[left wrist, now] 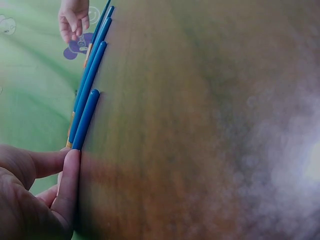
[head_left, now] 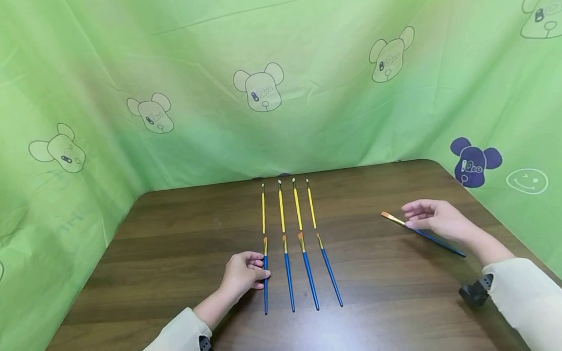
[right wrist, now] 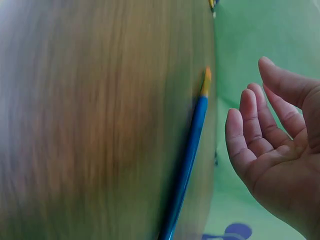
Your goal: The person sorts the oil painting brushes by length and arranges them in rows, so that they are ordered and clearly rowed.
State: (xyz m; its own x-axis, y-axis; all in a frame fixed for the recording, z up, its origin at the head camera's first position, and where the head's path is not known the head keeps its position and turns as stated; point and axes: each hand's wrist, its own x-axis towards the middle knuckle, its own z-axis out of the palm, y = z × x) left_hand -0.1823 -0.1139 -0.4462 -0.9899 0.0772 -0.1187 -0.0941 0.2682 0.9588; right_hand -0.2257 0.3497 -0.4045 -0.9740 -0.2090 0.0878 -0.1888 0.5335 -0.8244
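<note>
At the left end of a row of blue-handled paintbrushes, my left hand (head_left: 241,274) pinches the leftmost blue paintbrush (head_left: 266,300) between thumb and fingers. In the left wrist view, the rounded end of that brush's handle (left wrist: 89,117) sticks out past the fingertips. Several other blue paintbrushes (head_left: 310,281) lie beside it, bristles toward the back. Over on the right, a separate blue paintbrush (head_left: 439,242) lies slanted on the table. Just by it is my right hand (head_left: 440,220), its fingers loosely bent and holding nothing; the right wrist view shows a gap between hand and brush.
Several yellow-handled paintbrushes (head_left: 281,210) form a second row behind the blue ones, near the back edge of the brown wooden table (head_left: 179,246). A green cloth (head_left: 316,125) with printed bear heads hangs behind and at the sides.
</note>
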